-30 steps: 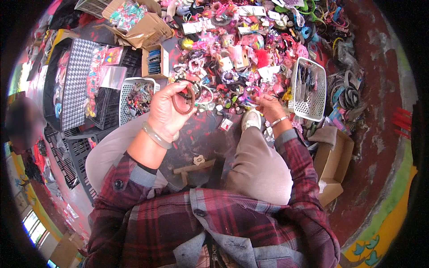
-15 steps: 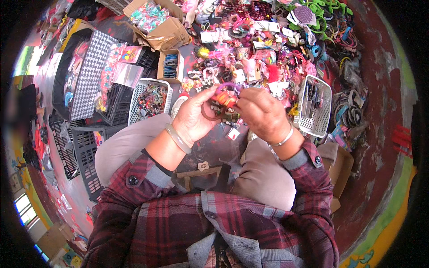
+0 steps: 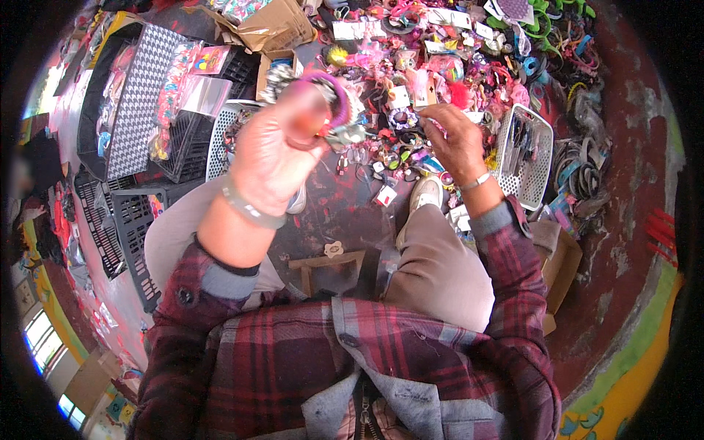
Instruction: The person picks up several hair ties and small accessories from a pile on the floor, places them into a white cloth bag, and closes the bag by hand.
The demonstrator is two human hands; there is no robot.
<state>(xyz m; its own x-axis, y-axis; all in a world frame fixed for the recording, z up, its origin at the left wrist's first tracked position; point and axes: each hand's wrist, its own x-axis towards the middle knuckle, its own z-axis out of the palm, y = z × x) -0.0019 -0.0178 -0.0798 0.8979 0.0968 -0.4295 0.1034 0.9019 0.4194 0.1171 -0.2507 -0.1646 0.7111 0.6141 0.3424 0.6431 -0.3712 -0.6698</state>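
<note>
My left hand (image 3: 268,150) is raised in front of the left knee, closed round a bunch of hair ties. A purple hair tie (image 3: 340,99) loops out on the right side of the bunch, with a black-and-white patterned one (image 3: 279,79) beside it. Blur hides part of the bunch near the fingertips. Over the near right part of a heap of hair accessories (image 3: 411,66), my right hand (image 3: 456,143) hangs with thumb and fingers curved but apart, nothing visible between them. A dark and white hair tie (image 3: 402,119) lies just left of its fingertips.
White perforated baskets stand left (image 3: 218,143) and right (image 3: 544,172) of the heap. Cardboard boxes (image 3: 275,26) and black crates (image 3: 132,231) are at the left. Green headbands (image 3: 546,33) lie far right, and a wooden stool (image 3: 330,260) is between my legs.
My hands have parted. The left has moved left and up towards the camera with the hair ties. The right has let go of the bunch and shifted slightly right, over the heap.
</note>
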